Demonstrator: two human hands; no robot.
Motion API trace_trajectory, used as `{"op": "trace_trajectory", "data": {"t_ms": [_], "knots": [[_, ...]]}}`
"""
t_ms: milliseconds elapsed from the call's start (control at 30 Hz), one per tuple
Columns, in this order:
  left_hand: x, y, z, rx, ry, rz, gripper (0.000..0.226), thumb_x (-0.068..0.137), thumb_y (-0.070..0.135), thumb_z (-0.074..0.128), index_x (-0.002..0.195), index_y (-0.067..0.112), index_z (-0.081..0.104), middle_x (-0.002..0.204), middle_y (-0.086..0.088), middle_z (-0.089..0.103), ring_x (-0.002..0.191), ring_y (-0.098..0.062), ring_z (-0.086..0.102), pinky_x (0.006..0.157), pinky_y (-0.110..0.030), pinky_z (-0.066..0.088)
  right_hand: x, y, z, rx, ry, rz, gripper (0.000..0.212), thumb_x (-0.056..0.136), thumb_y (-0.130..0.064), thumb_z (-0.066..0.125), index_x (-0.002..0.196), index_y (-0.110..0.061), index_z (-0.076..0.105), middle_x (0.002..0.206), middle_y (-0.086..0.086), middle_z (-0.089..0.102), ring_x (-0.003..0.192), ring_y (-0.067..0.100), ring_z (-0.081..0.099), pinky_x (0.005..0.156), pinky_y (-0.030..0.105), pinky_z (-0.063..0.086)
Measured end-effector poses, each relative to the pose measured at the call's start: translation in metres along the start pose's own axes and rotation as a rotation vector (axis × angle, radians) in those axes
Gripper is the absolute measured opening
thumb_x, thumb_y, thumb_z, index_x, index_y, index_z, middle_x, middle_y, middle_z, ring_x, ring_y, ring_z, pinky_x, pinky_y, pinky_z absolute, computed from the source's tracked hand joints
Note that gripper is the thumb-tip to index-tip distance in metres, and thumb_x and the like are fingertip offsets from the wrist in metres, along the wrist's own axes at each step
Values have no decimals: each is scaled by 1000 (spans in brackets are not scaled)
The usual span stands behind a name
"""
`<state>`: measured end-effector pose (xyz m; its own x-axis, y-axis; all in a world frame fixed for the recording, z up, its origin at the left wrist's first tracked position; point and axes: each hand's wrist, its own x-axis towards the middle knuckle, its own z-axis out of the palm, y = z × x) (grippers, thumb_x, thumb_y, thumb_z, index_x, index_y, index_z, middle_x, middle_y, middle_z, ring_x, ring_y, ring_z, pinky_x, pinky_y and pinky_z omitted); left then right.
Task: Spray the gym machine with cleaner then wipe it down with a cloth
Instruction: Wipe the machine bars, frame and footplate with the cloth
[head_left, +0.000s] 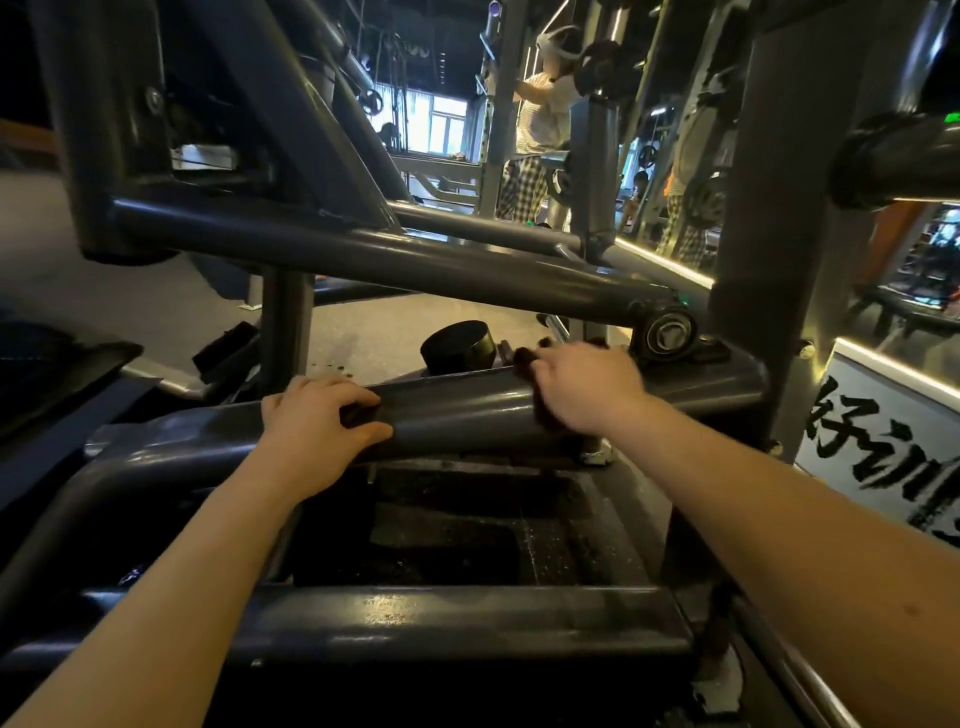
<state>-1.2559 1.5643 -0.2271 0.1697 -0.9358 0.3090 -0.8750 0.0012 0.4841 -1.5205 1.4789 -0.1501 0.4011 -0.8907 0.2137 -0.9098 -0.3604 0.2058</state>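
Your right hand (587, 387) grips a dark cloth (523, 357) on the machine's grey tube (457, 415); left hand (317, 421) clasps that tube.

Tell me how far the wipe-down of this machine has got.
Spraying looks over: no spray bottle is in view, though I cannot tell whether the metal is wet. In hand: the right hand presses a dark cloth on the lower grey tube, while the left hand grips the same tube. Probably left: the upper diagonal tube and the front crossbar, which shows dull smudges.
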Motion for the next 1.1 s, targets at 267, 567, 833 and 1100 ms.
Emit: {"op": "trace_trajectory", "data": {"t_ms": [267,567,833,1100], "knots": [[1,-20,-6,5,-18,-19,41,93,50,68,132,39,60,140,11,52,133,-19,36,113,-48,24,14,-67,12,38,-20,-111,43,106,-37,41,145,-23,53,146,5,55,138,28,46,111,52,38],[-14,-34,-5,53,30,-91,43,98,48,63,139,39,56,148,10,48,140,-20,33,117,-50,23,14,-82,14,8,-40,-250,42,105,-40,47,145,-30,49,155,4,45,148,32,32,115,62,23],[-14,-28,-1,123,60,-124,44,99,48,61,141,38,56,150,9,49,143,-23,32,116,-51,22,27,-21,5,78,-216,-120,56,107,-42,18,162,-35,21,168,7,26,154,33,21,119,62,11],[-17,-32,-7,119,24,-130,47,96,48,64,142,42,53,149,14,47,143,-18,28,118,-50,20,7,3,10,27,-177,-182,53,109,-51,20,162,-45,11,173,-2,10,159,33,-3,120,64,-8]]}}
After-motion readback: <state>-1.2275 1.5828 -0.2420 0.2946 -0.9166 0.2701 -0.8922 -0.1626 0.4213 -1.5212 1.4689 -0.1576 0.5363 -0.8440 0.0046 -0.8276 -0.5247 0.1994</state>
